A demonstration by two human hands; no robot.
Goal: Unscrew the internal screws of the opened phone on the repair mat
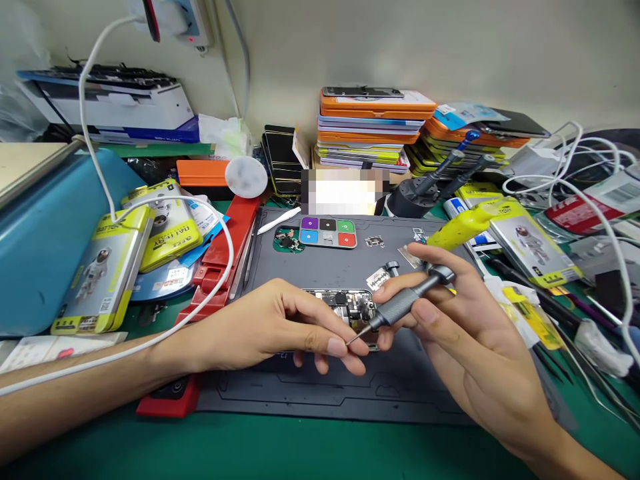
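Observation:
My right hand [450, 327] grips a grey precision screwdriver [407, 303], its shaft slanting down to the left. At the screwdriver's tip, my left hand [305, 327] is closed, thumb and forefinger pinched together; whether a tiny screw sits there is too small to see. Beneath both hands lies an opened phone [357, 303] with its inner parts exposed, partly hidden by the fingers. It rests on a dark grey work mat [320, 393]. A razor blade [377, 279] lies on the mat just beyond the phone.
A screw tray with coloured squares [328, 233] sits farther back on the mat. To the left are a red clamp-like tool [213, 267] and yellow battery boxes [105, 273]. A screwdriver holder [413, 197] and a yellow bottle [457, 227] stand right. A white cable [230, 260] crosses above my left forearm.

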